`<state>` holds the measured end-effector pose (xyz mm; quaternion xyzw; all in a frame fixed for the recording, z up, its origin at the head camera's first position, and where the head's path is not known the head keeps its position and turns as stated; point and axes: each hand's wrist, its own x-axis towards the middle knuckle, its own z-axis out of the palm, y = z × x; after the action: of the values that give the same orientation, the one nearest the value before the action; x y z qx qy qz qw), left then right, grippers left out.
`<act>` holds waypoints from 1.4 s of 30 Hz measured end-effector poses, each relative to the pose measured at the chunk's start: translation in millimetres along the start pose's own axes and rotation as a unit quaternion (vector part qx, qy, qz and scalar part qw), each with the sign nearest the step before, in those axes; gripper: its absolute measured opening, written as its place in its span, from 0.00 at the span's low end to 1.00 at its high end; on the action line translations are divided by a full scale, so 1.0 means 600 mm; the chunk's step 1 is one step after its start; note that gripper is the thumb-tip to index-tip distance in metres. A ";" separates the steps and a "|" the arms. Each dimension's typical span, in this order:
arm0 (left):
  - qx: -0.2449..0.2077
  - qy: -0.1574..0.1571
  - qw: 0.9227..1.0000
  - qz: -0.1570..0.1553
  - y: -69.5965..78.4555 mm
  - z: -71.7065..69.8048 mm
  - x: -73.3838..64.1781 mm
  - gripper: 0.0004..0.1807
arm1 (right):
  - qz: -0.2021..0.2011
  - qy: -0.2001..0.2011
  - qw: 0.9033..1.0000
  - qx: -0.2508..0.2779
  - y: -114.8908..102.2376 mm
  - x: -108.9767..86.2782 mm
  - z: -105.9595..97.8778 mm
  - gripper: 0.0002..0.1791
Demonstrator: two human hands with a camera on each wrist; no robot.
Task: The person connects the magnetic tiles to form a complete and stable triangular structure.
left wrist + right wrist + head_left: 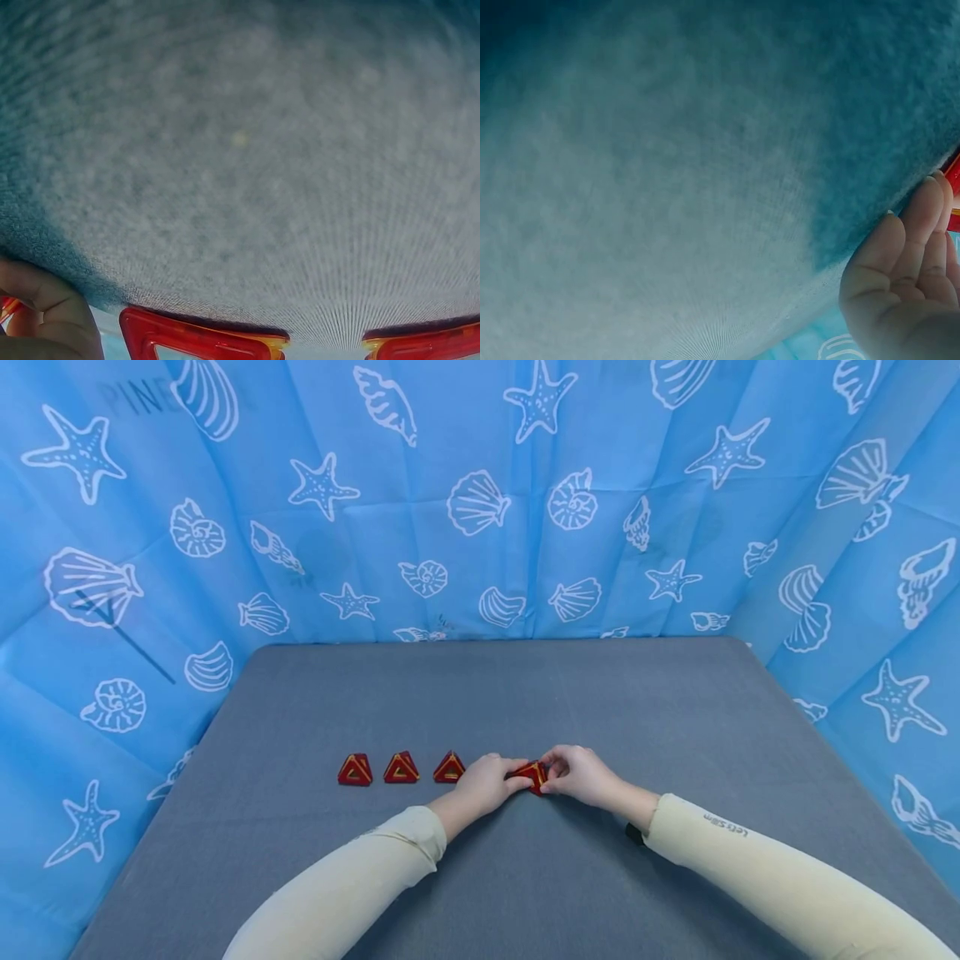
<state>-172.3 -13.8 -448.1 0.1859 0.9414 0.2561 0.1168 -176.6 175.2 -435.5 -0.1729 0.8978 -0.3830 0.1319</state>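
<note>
Between my two hands sits a small red triangular block with yellow edging [534,774], resting on the table. From its left side my left hand [486,781] grips it with thumb and fingers. My right hand [585,775] pinches its right side, fingertips on the edge. Part of the block is hidden by the fingers. In the right wrist view only a sliver of the red block [954,180] shows beyond the fingertips. The left wrist view catches the left hand's fingers [49,319] at the lower left corner.
Three similar red triangular blocks stand in a row to the left: one far left [355,770], one in the middle [401,768], one near my left wrist [449,767]. The grey table [495,693] ends at a blue shell-patterned curtain [450,443].
</note>
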 end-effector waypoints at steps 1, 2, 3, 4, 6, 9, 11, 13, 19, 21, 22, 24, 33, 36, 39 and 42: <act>0.000 0.000 1.000 0.001 0.000 0.000 0.000 0.25 | 0.002 -0.001 1.000 0.003 0.000 0.000 0.000 0.17; 0.001 0.000 1.000 0.001 0.000 0.000 0.000 0.25 | -0.002 -0.005 1.000 0.002 0.000 0.001 -0.001 0.18; 0.001 0.001 1.000 0.002 0.000 0.001 0.001 0.25 | -0.003 -0.011 1.000 0.003 0.000 0.001 -0.003 0.20; 0.001 0.000 1.000 0.002 0.000 0.001 0.001 0.25 | -0.006 -0.018 1.000 0.005 0.000 0.002 -0.004 0.22; 0.001 0.000 1.000 0.003 0.001 0.001 0.001 0.25 | -0.013 -0.036 0.999 0.007 0.001 0.004 -0.009 0.26; 0.001 -0.003 1.000 0.001 0.001 0.001 0.002 0.25 | -0.027 -0.057 0.998 0.007 0.005 0.006 -0.015 0.28; -0.002 -0.007 1.000 -0.001 0.001 0.001 0.004 0.26 | -0.031 -0.064 0.997 0.006 0.008 0.008 -0.018 0.24; -0.015 -0.009 1.000 -0.007 0.001 0.001 0.006 0.26 | -0.028 -0.062 0.998 0.002 0.011 0.008 -0.020 0.20; -0.071 0.011 0.997 -0.042 -0.001 0.003 0.011 0.25 | -0.022 -0.057 0.998 -0.018 0.015 0.008 -0.020 0.17; -0.091 0.017 0.994 -0.059 -0.001 0.004 0.011 0.23 | -0.025 -0.056 0.998 -0.024 0.015 0.009 -0.019 0.17; -0.100 0.019 0.993 -0.066 -0.001 0.004 0.011 0.21 | -0.026 -0.055 0.998 -0.026 0.016 0.010 -0.018 0.17; -0.108 0.020 0.991 -0.072 0.000 0.003 0.008 0.16 | -0.025 -0.049 0.998 -0.024 0.015 0.010 -0.016 0.14; -0.047 0.008 0.999 -0.026 0.019 0.005 -0.017 0.23 | -0.002 -0.020 1.000 -0.017 0.011 0.007 -0.010 0.05; -0.014 0.033 0.999 -0.029 0.024 0.010 -0.017 0.18 | -0.002 -0.020 1.000 -0.016 0.010 0.006 -0.008 0.05; 0.013 0.055 0.998 -0.029 0.026 0.013 -0.013 0.12 | 0.001 -0.022 1.000 -0.011 0.010 0.007 -0.006 0.05; 0.038 0.063 0.997 -0.031 0.029 0.014 -0.010 0.12 | 0.004 -0.023 1.000 -0.007 0.011 0.007 -0.005 0.06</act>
<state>-159.3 1.4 -445.4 0.1448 0.9612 0.2276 0.0579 -183.1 179.5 -438.6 -0.1786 0.8980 -0.3719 0.1529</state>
